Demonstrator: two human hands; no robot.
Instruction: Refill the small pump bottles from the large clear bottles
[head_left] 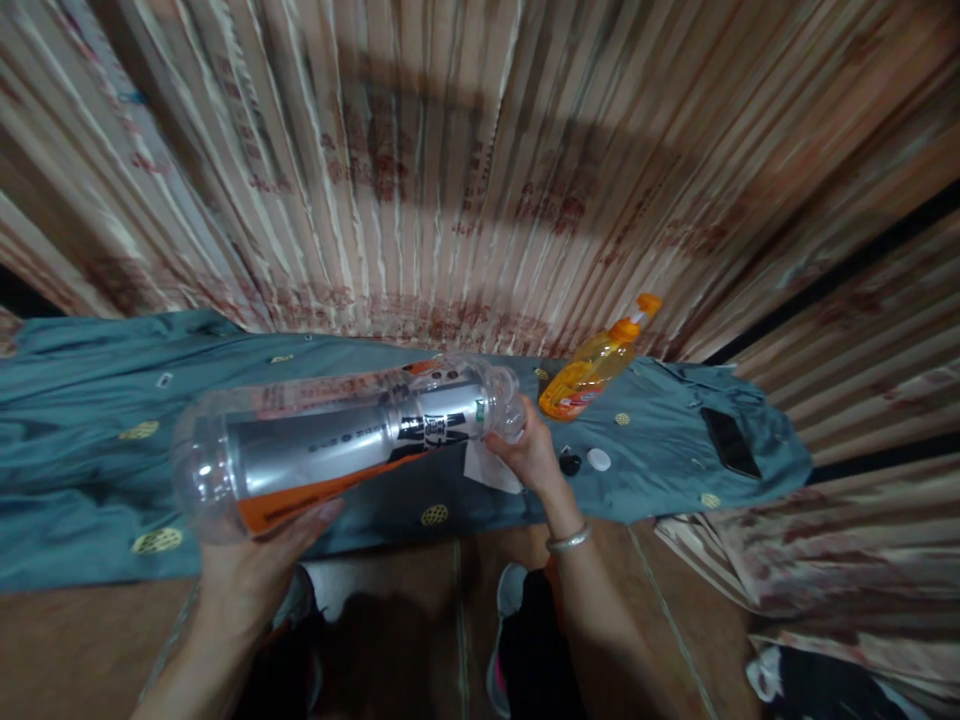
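Observation:
A large clear plastic bottle (315, 440) with a silver and orange label lies sideways in the air between my two hands. Under its wide base end, my left hand (262, 550) curls around the lower side. My right hand (529, 445) grips the narrow neck end, its fingers partly hidden behind the plastic; a silver bracelet (568, 540) circles that wrist. Below the neck, a white piece of paper (491, 468) rests on the cloth. Close to my right hand lie a small black cap (570, 463) and a white round disc (598, 459).
A pump bottle of orange liquid (589, 375) stands at the back of the green patterned cloth (435, 480). Farther right lies a black phone (729, 442). A pleated curtain (450, 180) hangs behind, and my feet are on the tiled floor (405, 640) below.

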